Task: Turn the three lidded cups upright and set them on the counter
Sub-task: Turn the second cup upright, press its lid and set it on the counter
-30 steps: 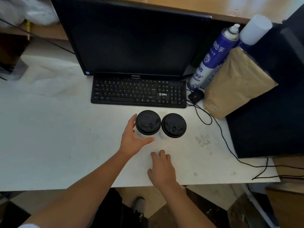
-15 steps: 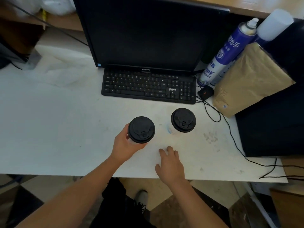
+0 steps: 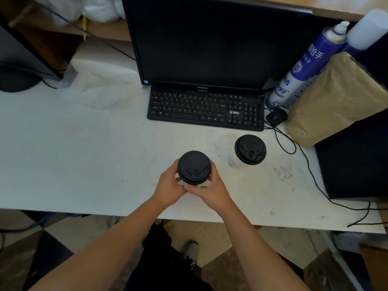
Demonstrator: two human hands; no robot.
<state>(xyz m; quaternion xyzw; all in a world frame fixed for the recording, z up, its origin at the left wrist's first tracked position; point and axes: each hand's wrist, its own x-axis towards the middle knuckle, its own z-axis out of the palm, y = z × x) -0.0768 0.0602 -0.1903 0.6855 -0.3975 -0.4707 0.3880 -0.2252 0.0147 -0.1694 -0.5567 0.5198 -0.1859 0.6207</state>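
Observation:
Two white cups with black lids are in view. The near cup [image 3: 194, 167] is upright, held over the white counter [image 3: 84, 160] close to its front edge. My left hand [image 3: 169, 186] grips its left side and my right hand [image 3: 210, 189] grips its right side, fingers curled round the body. The hands hide most of its white wall. The second cup [image 3: 249, 149] stands upright on the counter to the right, apart from both hands. I see no third cup.
A black keyboard [image 3: 206, 109] and monitor [image 3: 214, 43] stand behind the cups. A blue spray can [image 3: 304, 66], a brown paper bag [image 3: 336, 101], a black mouse [image 3: 276, 117] and its cable [image 3: 310, 175] lie at the right. Crumpled white cloth [image 3: 100, 80] lies at the back left.
My left hand drew the left cup away from the other, toward me and to the left. My right hand left the counter and now grips the same cup.

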